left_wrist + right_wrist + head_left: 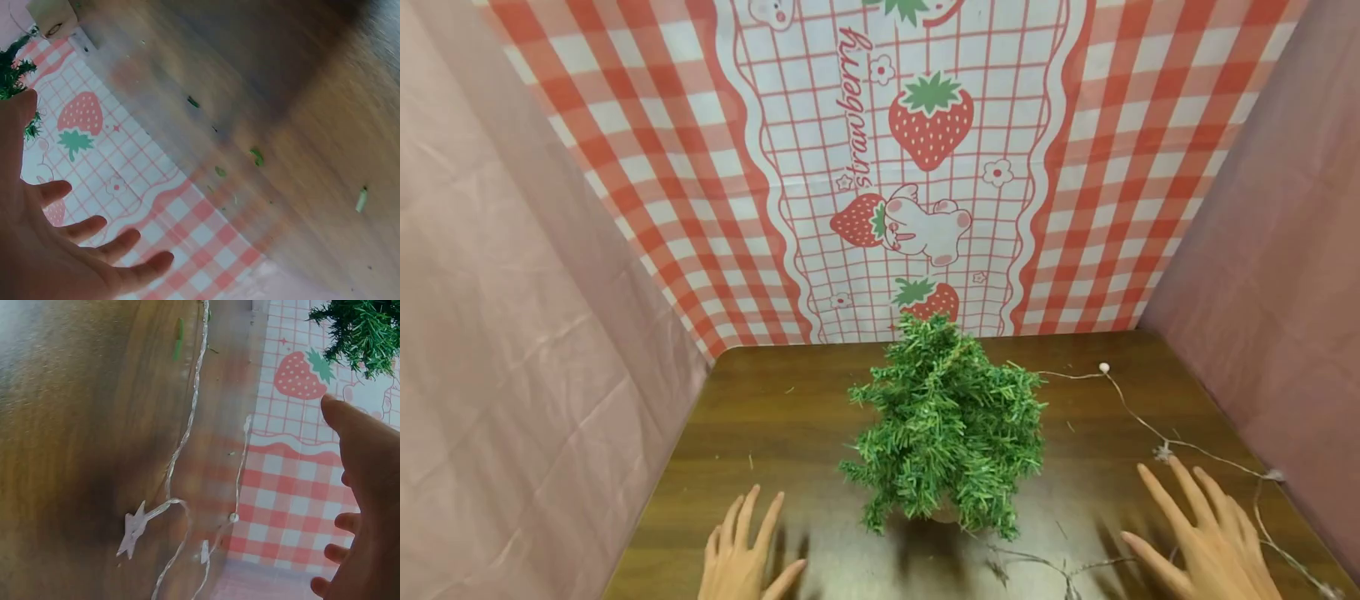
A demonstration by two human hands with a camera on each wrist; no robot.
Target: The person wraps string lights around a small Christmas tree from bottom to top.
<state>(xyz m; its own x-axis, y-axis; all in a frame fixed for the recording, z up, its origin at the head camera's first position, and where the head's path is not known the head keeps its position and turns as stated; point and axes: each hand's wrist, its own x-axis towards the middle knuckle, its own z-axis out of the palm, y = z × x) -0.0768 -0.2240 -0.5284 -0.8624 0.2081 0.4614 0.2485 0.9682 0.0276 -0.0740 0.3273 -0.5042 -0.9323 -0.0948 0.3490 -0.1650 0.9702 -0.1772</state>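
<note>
A small green artificial Christmas tree (947,425) stands upright at the middle of the brown wooden table (775,400). To its left my left hand (741,550) hovers with fingers spread and nothing in it. My right hand (1206,533), also spread and holding nothing, is over the table on the right. A thin string of lights (1138,419) runs from behind the tree around the right side, passing near that hand and back below the tree. In the right wrist view a star-shaped piece (132,530) hangs on the clear cord (197,394). The tree's base (53,17) shows in the left wrist view.
A red and white checked cloth with strawberries (925,167) covers the back wall. Pink curtains (535,333) close in the left and right sides. Several green bits (256,156) lie scattered on the tabletop.
</note>
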